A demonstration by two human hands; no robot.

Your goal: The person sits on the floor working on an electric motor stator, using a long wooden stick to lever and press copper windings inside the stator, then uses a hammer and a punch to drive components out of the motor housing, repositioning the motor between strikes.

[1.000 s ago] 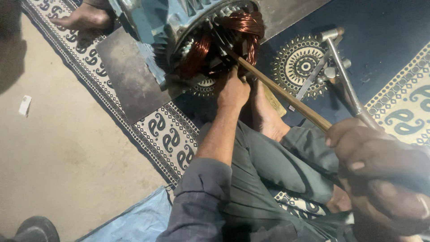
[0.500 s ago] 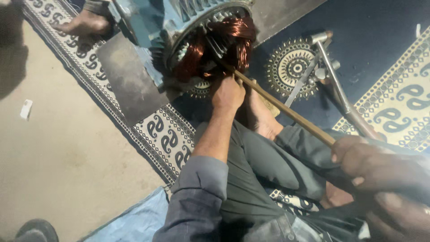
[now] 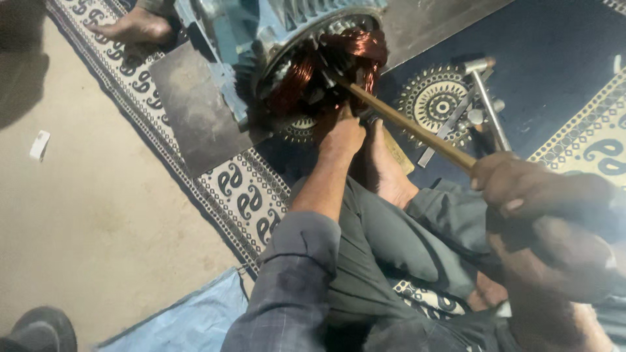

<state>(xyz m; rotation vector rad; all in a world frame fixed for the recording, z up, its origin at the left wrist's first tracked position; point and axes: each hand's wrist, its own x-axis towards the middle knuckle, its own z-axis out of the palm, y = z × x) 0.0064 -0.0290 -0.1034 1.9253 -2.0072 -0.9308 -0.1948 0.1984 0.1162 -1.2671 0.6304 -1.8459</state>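
A blue-grey motor housing (image 3: 274, 32) lies on its side on a patterned rug, its copper windings (image 3: 355, 49) facing me. My left hand (image 3: 342, 133) reaches forward and presses against the lower edge of the windings, fingers hidden among the coils. My right hand (image 3: 521, 186) is closed around the near end of a long wooden stick (image 3: 411, 127). The stick's far tip is pushed into the windings just above my left hand. My bare foot (image 3: 385, 166) rests on the rug beside the left wrist.
A dark metal plate (image 3: 192, 107) lies under the motor. Metal tools (image 3: 486, 107) lie on the rug's round pattern at right. Another person's bare foot (image 3: 134, 26) is at top left. A white scrap (image 3: 39, 145), a blue sheet (image 3: 189, 319) and a shoe (image 3: 39, 329) are on the bare floor.
My right hand has moved up a little with the stick, whose tip stays in the windings. My left hand has stayed at the coils. The view has shifted slightly.
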